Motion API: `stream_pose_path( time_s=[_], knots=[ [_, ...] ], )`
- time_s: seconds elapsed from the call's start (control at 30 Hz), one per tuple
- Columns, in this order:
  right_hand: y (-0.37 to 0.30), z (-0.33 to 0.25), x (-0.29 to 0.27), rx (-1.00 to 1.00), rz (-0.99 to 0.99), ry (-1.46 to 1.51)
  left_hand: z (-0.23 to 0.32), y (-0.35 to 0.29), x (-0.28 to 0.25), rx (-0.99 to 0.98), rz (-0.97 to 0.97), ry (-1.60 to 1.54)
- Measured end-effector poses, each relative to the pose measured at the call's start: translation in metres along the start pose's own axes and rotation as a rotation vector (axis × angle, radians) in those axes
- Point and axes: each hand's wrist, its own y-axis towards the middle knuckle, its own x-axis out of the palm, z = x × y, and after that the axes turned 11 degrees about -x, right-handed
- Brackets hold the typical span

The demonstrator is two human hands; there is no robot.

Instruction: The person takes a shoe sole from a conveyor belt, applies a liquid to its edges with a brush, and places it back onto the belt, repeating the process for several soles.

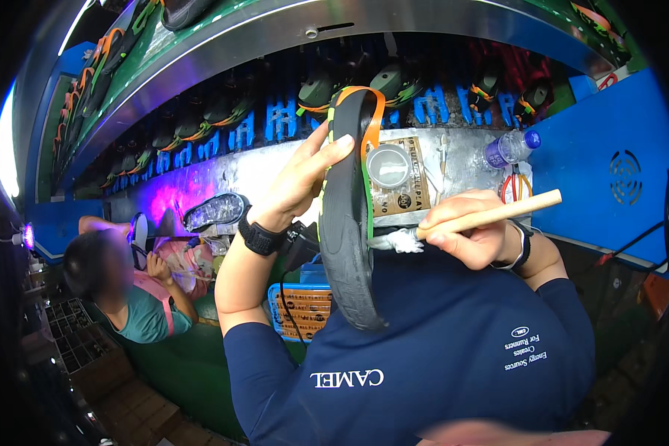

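My left hand (pixel 308 178) grips a black sandal (pixel 346 215) by its side and holds it on end, sole edge toward me. The sandal has green trim and an orange strap at its upper end. In my right hand (pixel 472 230) is a brush (pixel 490 215) with a pale wooden handle, pinched between thumb and fingers. White matter coats its bristle end, whose tip is at the sandal's green-edged side; contact cannot be made out for certain. Beyond the hands, a clear plastic cup (pixel 389 166) stands on a brown printed sheet (pixel 403 202).
A capped bottle (pixel 511 149) and red-handled pliers (pixel 511 187) lie on the metal bench (pixel 453 149). Sandals on blue holders (pixel 281 119) line the far conveyor. A black sole (pixel 215 212) lies leftward, near a seated co-worker (pixel 137 297). A blue panel (pixel 609 167) stands right.
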Motion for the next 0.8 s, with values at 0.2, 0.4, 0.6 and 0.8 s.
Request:
stream_pose_path(
  time_s=[0.2,0.4,0.6,0.8],
  knots=[
    [0.003,0.005,-0.002,0.004,-0.033,0.034,0.005,-0.004,0.003,0.001,-0.014,0.009],
    [0.013,0.037,-0.008,-0.069,0.09,-0.144,0.009,-0.011,0.007,-0.037,-0.023,0.01],
    [0.015,0.061,-0.013,0.07,0.285,-0.114,0.011,-0.015,0.007,-0.074,-0.052,0.018],
    [0.017,0.07,-0.016,0.203,0.405,-0.078,0.009,-0.012,0.005,-0.076,-0.058,-0.009]
  ],
)
